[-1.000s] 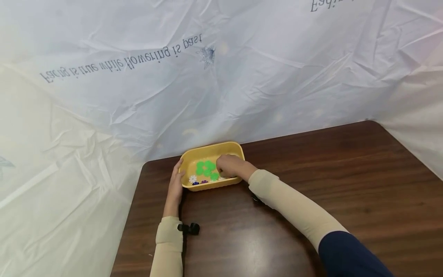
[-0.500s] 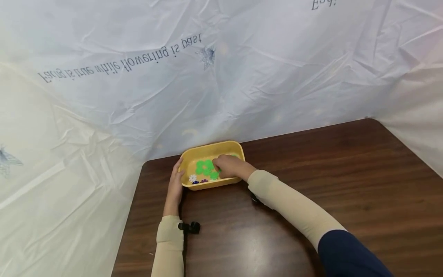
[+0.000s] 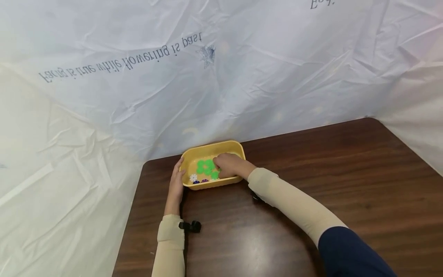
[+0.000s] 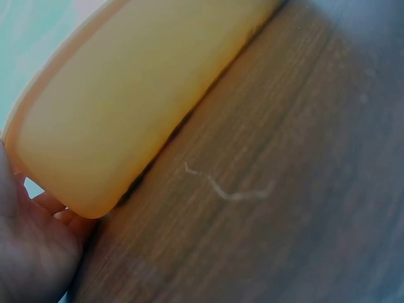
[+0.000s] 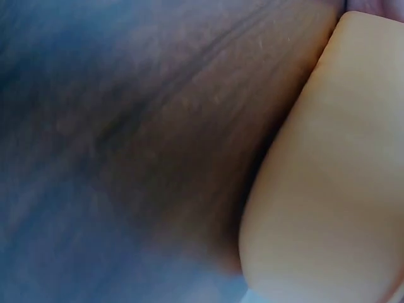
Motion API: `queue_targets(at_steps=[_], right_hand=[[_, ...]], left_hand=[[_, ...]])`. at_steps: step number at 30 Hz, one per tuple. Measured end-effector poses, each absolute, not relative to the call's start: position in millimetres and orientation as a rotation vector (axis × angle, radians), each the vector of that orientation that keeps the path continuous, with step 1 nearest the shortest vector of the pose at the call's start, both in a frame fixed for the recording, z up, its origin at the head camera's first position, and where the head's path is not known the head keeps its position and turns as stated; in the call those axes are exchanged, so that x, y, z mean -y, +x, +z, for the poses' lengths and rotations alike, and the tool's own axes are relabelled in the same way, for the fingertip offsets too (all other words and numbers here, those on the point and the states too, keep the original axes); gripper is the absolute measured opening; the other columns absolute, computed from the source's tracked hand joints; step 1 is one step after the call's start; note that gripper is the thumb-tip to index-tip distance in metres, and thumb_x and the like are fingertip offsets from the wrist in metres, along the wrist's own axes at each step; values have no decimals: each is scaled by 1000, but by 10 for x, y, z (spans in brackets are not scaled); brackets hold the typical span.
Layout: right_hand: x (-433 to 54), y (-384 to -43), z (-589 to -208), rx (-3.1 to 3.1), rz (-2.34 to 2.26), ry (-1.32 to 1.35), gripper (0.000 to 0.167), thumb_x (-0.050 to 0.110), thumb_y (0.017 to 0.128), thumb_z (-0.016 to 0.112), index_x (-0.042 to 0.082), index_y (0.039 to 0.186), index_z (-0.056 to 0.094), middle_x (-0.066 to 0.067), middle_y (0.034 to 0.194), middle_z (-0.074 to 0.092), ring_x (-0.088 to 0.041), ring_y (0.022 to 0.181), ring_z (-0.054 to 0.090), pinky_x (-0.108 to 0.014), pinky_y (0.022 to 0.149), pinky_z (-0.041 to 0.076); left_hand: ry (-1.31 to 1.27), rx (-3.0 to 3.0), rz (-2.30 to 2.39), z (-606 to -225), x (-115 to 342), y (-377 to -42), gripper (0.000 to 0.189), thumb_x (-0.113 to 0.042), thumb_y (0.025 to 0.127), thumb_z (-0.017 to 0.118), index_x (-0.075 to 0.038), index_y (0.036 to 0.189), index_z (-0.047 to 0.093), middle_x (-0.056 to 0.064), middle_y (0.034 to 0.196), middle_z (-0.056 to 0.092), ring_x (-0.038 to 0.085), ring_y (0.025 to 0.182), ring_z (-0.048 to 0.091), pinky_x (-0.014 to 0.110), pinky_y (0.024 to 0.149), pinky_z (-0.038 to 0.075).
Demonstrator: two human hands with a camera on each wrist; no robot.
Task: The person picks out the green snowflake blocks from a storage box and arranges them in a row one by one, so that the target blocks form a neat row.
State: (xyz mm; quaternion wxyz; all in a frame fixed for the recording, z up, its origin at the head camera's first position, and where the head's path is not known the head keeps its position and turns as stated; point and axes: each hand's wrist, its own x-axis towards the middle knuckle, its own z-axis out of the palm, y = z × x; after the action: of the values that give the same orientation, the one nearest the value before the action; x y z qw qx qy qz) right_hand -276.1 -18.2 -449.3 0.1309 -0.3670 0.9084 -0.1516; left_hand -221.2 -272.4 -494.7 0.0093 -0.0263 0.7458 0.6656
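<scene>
A yellow plastic basin stands at the table's far left edge. My left hand holds its left end, thumb at the rim and fingers along the outer wall; the left wrist view shows this hand at the basin's corner. Inside lie several green flower-shaped plastic pieces, a white snowflake-shaped piece and a purple one. My right hand reaches into the right half, fingers bent down among the pieces. Its fingertips are hidden, and the right wrist view shows only the basin's outer wall.
The basin rests on a dark brown wooden table. Behind it hangs a creased white sheet with printed lettering, close to the table's back edge. A black wrist-camera mount sticks out from the left sleeve.
My right hand has shifted slightly left inside the basin, with its fingers moving among the green pieces. The left hand stays at the basin's left end.
</scene>
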Motion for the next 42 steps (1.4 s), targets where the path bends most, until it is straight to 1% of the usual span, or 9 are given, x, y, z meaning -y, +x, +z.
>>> queue_targets(at_steps=[11, 14, 17, 19, 30, 33, 37, 39, 42], right_hand=[[42, -2691, -4247, -2459, -525, -1204, 29, 8, 99, 64, 3, 126, 69, -11, 124, 68, -11, 69, 41, -31, 71, 41], [19, -2657, -4240, -2431, -514, -1294, 13, 6, 100, 62, 5, 91, 71, -5, 86, 62, -9, 59, 29, -29, 63, 34], [5, -2640, -4260, -2413, -534, -1367, 42, 3, 99, 62, 16, 63, 45, 7, 60, 26, -9, 52, 18, -29, 57, 26], [-7, -2639, -4262, -2393, -548, -1390, 52, 2, 99, 62, 20, 61, 32, 8, 59, 12, -8, 50, 16, -28, 55, 23], [-90, -2685, -4203, -2346, -559, -1417, 48, 0, 97, 62, 18, 64, 32, 6, 65, 10, -11, 57, 11, -31, 60, 20], [-104, -2698, -4209, -2339, -547, -1410, 42, 1, 97, 62, 15, 65, 40, 5, 66, 17, -12, 59, 15, -32, 63, 22], [-144, -2708, -4198, -2378, -527, -1365, 20, 6, 100, 63, 10, 82, 71, 2, 81, 52, -12, 69, 37, -30, 70, 36], [-164, -2710, -4183, -2402, -526, -1339, 15, 7, 101, 64, 7, 96, 78, -3, 97, 62, -13, 77, 43, -32, 77, 41], [-174, -2706, -4180, -2391, -526, -1319, 16, 7, 101, 63, 5, 98, 78, -6, 99, 62, -14, 74, 41, -33, 78, 41]], left_hand=[[-175, -2432, 2012, -4585, 2470, -1727, 58, -5, 109, 34, -4, 166, 29, 17, 174, 18, 38, 159, 14, 57, 124, 16], [-192, -2430, 2019, -4601, 2455, -1675, 58, -5, 109, 35, -4, 166, 30, 16, 174, 19, 37, 159, 13, 57, 124, 16], [-187, -2426, 2031, -4624, 2454, -1650, 57, -4, 109, 35, -3, 166, 30, 16, 174, 19, 36, 159, 14, 56, 124, 17], [-192, -2428, 2037, -4672, 2466, -1663, 58, -5, 109, 34, -4, 166, 30, 16, 174, 19, 36, 159, 15, 55, 123, 17], [-246, -2397, 2073, -4949, 2567, -1777, 58, -9, 110, 33, -13, 168, 30, 9, 175, 17, 29, 156, 21, 49, 123, 21], [-261, -2411, 2066, -4963, 2569, -1767, 59, -10, 109, 33, -14, 168, 31, 9, 175, 19, 30, 156, 22, 49, 123, 21], [-228, -2455, 2036, -4945, 2558, -1775, 58, -12, 109, 33, -14, 168, 32, 11, 174, 20, 33, 156, 21, 52, 122, 20], [-212, -2464, 2023, -4939, 2562, -1793, 58, -13, 110, 33, -15, 168, 31, 12, 175, 19, 35, 157, 21, 54, 122, 20], [-217, -2458, 2005, -4928, 2572, -1776, 57, -13, 112, 32, -15, 169, 29, 12, 175, 17, 36, 157, 20, 55, 121, 21]])
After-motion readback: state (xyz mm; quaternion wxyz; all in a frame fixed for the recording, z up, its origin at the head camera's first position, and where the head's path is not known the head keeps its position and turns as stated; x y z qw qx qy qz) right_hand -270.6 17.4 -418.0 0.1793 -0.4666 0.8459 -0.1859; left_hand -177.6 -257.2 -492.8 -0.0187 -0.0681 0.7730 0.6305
